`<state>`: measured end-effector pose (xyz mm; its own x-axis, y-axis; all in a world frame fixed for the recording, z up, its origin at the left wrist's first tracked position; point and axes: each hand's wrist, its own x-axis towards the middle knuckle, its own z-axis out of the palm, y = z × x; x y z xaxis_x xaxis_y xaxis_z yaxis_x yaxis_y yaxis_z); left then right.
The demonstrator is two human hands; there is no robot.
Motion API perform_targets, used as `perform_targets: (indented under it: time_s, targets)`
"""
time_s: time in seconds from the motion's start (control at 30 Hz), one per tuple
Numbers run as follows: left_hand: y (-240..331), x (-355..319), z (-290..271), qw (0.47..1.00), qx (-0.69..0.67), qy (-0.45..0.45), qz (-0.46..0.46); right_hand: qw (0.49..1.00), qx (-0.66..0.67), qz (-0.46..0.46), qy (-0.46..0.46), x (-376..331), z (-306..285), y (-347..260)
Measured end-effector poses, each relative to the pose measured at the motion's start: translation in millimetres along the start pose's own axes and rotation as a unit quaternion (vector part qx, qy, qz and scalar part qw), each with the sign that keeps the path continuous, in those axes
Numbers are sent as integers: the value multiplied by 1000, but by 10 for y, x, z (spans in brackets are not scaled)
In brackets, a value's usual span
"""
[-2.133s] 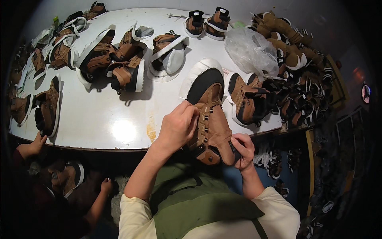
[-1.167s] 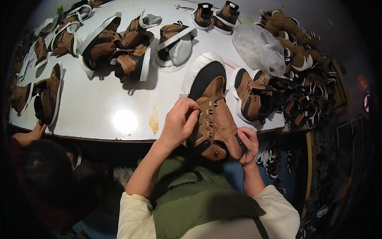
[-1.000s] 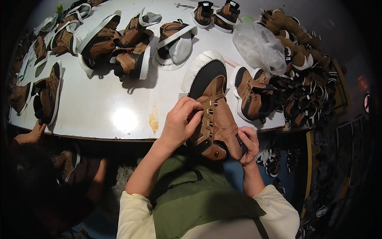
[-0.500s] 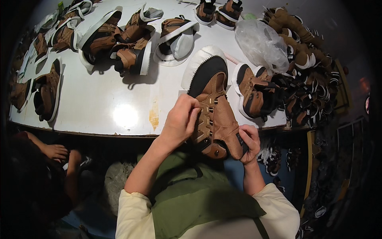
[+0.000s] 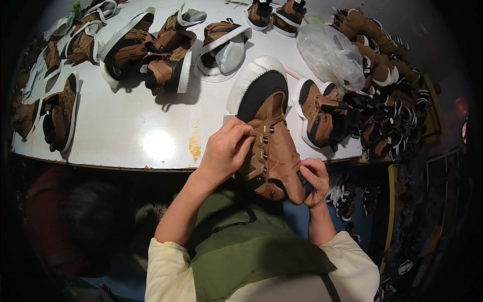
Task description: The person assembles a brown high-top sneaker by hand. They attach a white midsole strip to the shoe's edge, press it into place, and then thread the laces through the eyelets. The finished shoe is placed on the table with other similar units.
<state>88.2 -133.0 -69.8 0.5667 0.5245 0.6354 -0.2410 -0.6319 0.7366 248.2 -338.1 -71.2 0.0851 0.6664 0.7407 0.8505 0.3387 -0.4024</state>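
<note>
A brown shoe (image 5: 282,146) with a black toe cap and a white stitched edge is held toe-away over the table's front edge. My right hand (image 5: 315,181) is closed on the end of its tongue, thumb on top. My left hand (image 5: 227,148) is pinched closed against the left side of the shoe's upper, beside the eyelets. Whatever sits between those fingertips is too small or hidden to tell. The shoe's underside is out of sight.
Several brown shoes (image 5: 133,48) lie on the white table (image 5: 115,121). At the right are another shoe (image 5: 322,116), a clear plastic bag (image 5: 329,55) and a pile of shoes (image 5: 387,110). A person in red (image 5: 48,216) is low at the left, below the table edge.
My left hand has shifted slightly, and the shoe's heel end has tilted a little. At the left, the other person has bent forward; their hands no longer show.
</note>
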Motion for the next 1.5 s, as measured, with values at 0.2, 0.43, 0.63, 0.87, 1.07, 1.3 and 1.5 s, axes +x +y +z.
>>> perform_targets:
  time_s: [0.2,0.43,0.63,0.87,1.07,1.3,1.5]
  targets:
    - [31,-29,-26,999,14,-37,-19,1000,-8,0,-6,35,0,-33]
    - [10,-97,-82,990,-59,-88,-94,999,25,26,-2,-15,4,5]
    - [-59,-161,-100,982,-105,-101,-123,995,68,68,30,-20,59,40]
    - [-105,-174,-101,974,-135,-101,-149,990,99,85,52,-22,93,102]
    - [-169,-213,-30,977,-154,-78,-127,990,105,77,48,-35,78,116]
    - [-192,-311,82,987,-137,-14,-81,991,111,64,42,-65,61,156]
    - [-184,-428,267,994,-35,100,29,990,112,63,64,-146,45,203]
